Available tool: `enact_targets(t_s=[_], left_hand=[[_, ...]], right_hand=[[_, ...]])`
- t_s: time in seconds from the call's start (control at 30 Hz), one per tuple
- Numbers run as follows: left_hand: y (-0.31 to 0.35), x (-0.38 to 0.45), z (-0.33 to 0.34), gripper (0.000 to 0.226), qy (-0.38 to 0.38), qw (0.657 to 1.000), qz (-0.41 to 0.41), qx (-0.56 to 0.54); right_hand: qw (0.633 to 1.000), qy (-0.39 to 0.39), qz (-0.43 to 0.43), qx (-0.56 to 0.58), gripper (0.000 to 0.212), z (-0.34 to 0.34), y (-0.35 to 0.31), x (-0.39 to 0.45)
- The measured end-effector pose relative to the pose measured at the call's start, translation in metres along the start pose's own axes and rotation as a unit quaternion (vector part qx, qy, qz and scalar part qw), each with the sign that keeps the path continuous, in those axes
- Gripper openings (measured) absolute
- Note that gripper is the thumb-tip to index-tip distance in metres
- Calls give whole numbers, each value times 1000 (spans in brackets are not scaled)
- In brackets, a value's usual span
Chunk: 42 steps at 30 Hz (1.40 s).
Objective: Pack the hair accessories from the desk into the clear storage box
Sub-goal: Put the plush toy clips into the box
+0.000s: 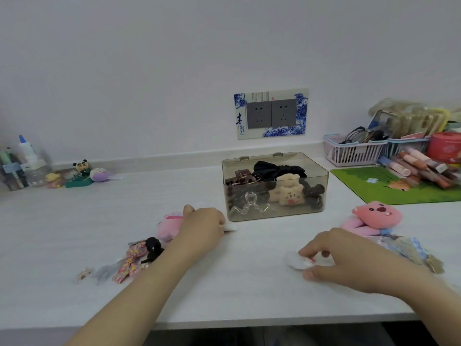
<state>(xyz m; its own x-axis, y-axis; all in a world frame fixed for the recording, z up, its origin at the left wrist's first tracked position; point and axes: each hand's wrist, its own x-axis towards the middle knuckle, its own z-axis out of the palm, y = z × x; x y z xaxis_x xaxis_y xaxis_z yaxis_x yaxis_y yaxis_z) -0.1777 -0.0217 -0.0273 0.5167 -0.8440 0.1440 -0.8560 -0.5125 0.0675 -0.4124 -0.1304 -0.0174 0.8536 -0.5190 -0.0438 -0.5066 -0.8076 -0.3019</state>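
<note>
The left hand [203, 227] lies knuckles-up on the white desk [74, 221] with its fingers curled round a small white item [230, 227] that pokes out on the side toward the box. Just behind this hand, partly hidden by it, sits a pink plush clip [169, 224]. The right hand [334, 258] is lower and nearer the desk's front edge, its fingertips and thumb pinching a fluffy white hair piece [298, 260] with a touch of red on it. Beside the left forearm lies a small pile: a black scrunchie [152, 248], a floral bow [129, 264], and a couple of pale little clips [86, 273] too blurred to make out. Behind the right wrist rests a pink plush animal [374, 217], with patterned blue and beige fabric bows [409, 249] just in front of it. The clear storage box [274, 186] stands between and beyond the hands, its lid hinged back, and already holds a brown claw clip [243, 179], a clear claw clip [250, 204], a beige bear plush [287, 193] and dark scrunchies [277, 171]. On the wall behind is a double socket [271, 113] in a blue-and-white frame. To the right are a green mat [374, 186], pastel baskets [354, 151] and a heap of cosmetic tubes [421, 168]; far left, small figurines [79, 172] and a bottle [27, 151].
</note>
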Motion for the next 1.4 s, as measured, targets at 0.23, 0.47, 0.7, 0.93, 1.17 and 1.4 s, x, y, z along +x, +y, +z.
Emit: enact_targets(t_s=[0.23, 0.47, 0.7, 0.93, 1.17, 1.4], left_hand=[[23, -12, -5, 24, 24, 985, 29, -166], [33, -30, 4, 21, -2, 928, 80, -365], [14, -26, 6, 32, -57, 872, 37, -484], [13, -26, 18, 45, -37, 855, 52, -515], [14, -32, 16, 50, 6, 850, 52, -523], [13, -32, 15, 42, 30, 857, 54, -511]], right_hand=[[992, 78, 8, 98, 29, 21, 7, 8], [934, 228, -18, 275, 18, 27, -11, 23], [912, 212, -91, 339, 24, 26, -35, 53], [920, 181, -112, 330, 30, 33, -39, 55], [839, -14, -64, 540, 28, 35, -37, 54], [796, -37, -14, 604, 23, 35, -37, 58]])
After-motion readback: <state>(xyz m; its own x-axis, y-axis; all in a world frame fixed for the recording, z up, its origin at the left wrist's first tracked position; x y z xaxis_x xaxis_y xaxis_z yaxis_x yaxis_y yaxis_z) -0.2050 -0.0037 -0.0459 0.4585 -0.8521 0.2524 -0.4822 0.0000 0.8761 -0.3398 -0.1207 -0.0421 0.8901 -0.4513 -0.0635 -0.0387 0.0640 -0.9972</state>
